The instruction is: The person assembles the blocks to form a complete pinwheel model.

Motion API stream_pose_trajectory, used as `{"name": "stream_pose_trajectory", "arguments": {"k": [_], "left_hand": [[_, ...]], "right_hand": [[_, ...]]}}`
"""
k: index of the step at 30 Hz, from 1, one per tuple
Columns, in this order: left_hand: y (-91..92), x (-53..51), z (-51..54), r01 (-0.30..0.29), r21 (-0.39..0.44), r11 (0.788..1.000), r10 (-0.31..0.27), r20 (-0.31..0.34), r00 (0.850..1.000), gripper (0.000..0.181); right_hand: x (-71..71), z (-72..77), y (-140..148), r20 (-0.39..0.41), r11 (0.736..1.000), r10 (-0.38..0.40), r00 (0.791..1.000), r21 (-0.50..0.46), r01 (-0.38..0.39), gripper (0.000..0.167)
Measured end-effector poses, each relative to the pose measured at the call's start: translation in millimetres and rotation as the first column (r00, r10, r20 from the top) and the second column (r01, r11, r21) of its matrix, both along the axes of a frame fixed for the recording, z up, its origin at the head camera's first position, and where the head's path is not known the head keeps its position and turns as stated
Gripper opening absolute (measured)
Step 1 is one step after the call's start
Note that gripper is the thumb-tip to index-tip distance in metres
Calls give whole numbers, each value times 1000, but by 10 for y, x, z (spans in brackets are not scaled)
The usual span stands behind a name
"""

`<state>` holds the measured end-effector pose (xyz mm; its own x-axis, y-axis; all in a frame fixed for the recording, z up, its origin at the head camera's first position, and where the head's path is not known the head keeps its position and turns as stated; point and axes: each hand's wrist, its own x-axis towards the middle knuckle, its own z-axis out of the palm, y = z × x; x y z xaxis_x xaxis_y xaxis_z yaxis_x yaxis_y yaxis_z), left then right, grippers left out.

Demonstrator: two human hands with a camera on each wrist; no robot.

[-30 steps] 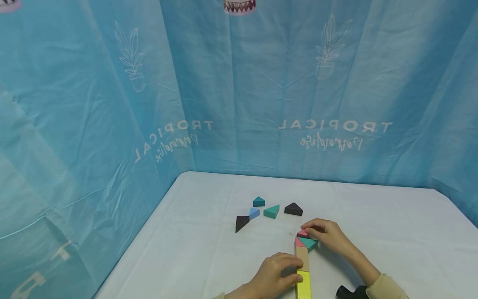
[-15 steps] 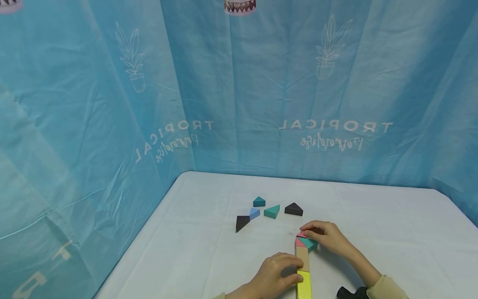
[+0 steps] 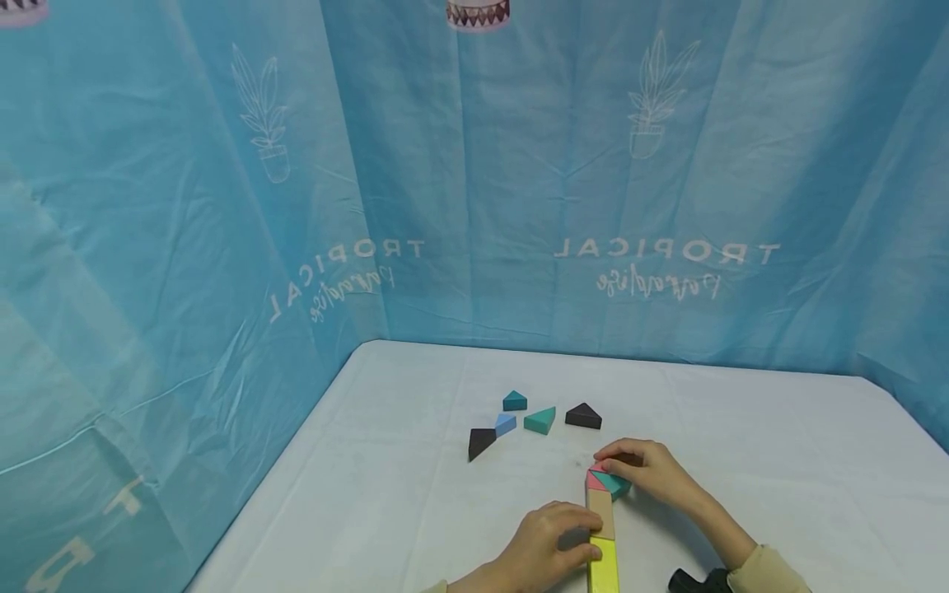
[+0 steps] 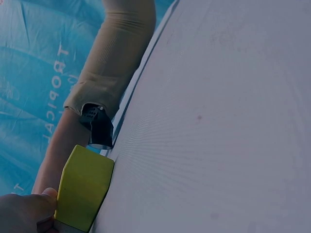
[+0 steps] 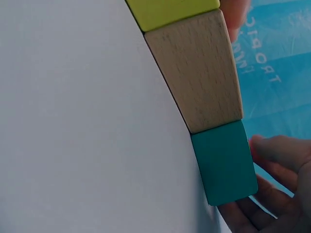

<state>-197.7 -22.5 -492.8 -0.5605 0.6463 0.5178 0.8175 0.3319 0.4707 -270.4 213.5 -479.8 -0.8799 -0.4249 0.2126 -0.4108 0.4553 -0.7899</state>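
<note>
A row of blocks runs away from the table's near edge: a yellow block (image 3: 604,567), a plain wood block (image 3: 600,512), then a pink triangle (image 3: 595,481) beside a teal triangle (image 3: 614,483). At the far end, the right hand (image 3: 652,471) pinches a small pink block (image 3: 598,467), partly hidden by its fingers. The left hand (image 3: 544,545) rests its thumb on the yellow block and its fingertips on the wood block. The right wrist view shows the wood block (image 5: 194,73) touching the teal one (image 5: 225,162); the left wrist view shows the yellow block's end (image 4: 85,189) by the thumb.
Beyond the row lie a black triangle (image 3: 583,417), a green triangle (image 3: 539,420), a dark teal triangle (image 3: 515,401), a light blue block (image 3: 505,424) and another black triangle (image 3: 481,443). A black device (image 3: 697,581) is at the right wrist. Blue curtains (image 3: 593,181) stand behind the table.
The right hand has shifted slightly left and nearer, bringing the small pink block against the end of the row. The left hand has stayed in place.
</note>
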Motion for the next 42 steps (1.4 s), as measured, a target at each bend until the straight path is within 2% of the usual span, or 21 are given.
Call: {"name": "stream_pose_trajectory", "arguments": {"k": [5,9,13,17,25,31,36,42], "left_hand": [[-1,2,6,3,-8,1000,-3,19,1000,26],[-13,3,10,-2,-3,1000,2,-5,1000,27],[-18,11,10,-1,5,1000,1,12,1000,26],[-4,24,5,30,29,999,-32,43,999,25],[5,35,8,33,8,999,-33,59,998,24],[3,21,-5,29,1,1000,-29,53,998,24],[-1,5,5,27,1,1000,-27,53,998,24],[-6,-7,22,21,-25,999,-18,98,995,24]], "right_hand": [[-113,71,14,-37,996,-83,996,-40,82,27],[-346,137,37,-50,986,-111,993,-127,104,32],[-588,130,55,9,980,-79,997,-185,79,35],[-718,68,61,93,980,-18,996,-197,36,36],[-835,-103,53,184,978,103,978,-199,-65,38],[-856,-105,80,188,967,180,966,-211,-139,39],[-867,-57,87,194,973,185,963,-176,-151,39],[-890,-6,99,216,977,187,958,-139,-159,40]]}}
